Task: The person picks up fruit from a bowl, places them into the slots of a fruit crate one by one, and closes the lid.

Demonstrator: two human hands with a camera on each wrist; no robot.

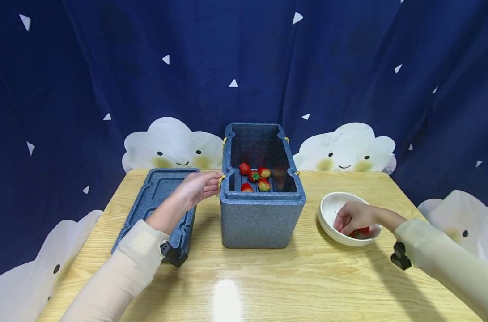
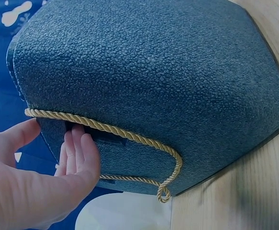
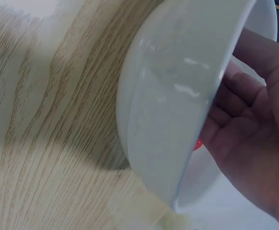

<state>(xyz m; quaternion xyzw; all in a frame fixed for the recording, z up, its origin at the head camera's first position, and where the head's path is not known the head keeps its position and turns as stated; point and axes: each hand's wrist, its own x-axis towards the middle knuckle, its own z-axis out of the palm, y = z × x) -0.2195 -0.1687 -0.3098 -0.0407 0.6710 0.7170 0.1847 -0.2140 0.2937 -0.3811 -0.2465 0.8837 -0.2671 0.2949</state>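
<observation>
Sleeved forearms (image 1: 123, 261) stretch forward: left hand (image 1: 198, 187), fingers loosely extended, beside the blue box (image 1: 260, 223); right hand (image 1: 354, 216) bends into the white bowl (image 1: 329, 205) at strawberries (image 1: 363, 230), grip impossible to tell.

The box (image 2: 144, 62) looks like matt foam, rough and pebbled; the rope (image 2: 106, 127) is twisted with a sheen; the bowl (image 3: 165, 105) smooth and glossy; the table (image 1: 304, 286) shiny, wood-grained; the curtain (image 1: 227, 40) matt cloth

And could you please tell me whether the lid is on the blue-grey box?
No, the lid lies on the table to the left of the box, which stands open with strawberries showing inside.
</observation>
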